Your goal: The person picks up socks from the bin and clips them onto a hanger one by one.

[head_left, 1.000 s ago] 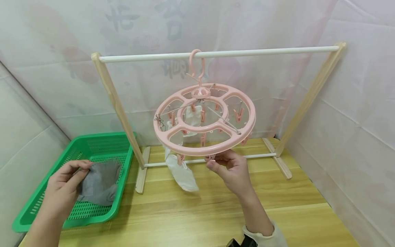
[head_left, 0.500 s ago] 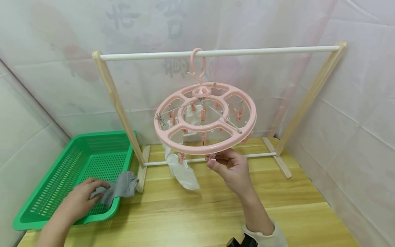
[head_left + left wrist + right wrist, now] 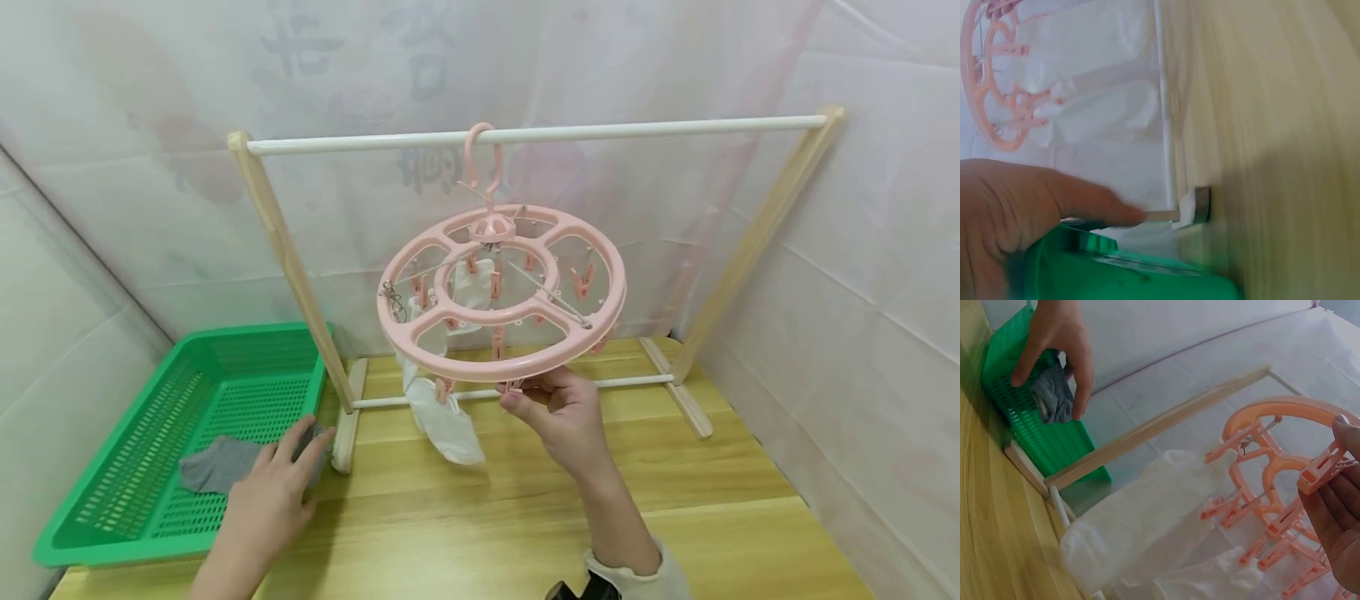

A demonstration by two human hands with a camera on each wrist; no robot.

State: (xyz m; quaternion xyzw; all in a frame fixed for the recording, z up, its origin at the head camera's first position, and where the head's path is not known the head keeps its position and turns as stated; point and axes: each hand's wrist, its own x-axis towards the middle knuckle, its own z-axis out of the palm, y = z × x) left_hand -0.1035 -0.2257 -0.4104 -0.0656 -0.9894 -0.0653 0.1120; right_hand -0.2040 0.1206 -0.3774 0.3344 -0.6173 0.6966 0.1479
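A grey sock (image 3: 217, 464) lies across the near right corner of the green basket (image 3: 187, 340), its end hanging over the rim. My left hand (image 3: 262, 500) reaches over that end, thumb and fingers spread on either side of it in the right wrist view. Under the front edge of the pink round clip hanger (image 3: 491, 369), my right hand (image 3: 562, 421) pinches a pink clothespin (image 3: 1321, 470) between thumb and fingers. White socks (image 3: 1147, 506) hang from other clothespins on the hanger's left and back.
The hanger hooks onto the white rail (image 3: 637, 130) of a wooden stand, whose left post (image 3: 281, 250) rises beside the basket. A lower white bar (image 3: 633, 382) joins its feet. The wooden tabletop (image 3: 540, 533) lies in front, with pale fabric walls around.
My left hand lowered the sock onto the basket's edge, let go, and moved right to its overhanging end. My right hand stays at the clothespin.
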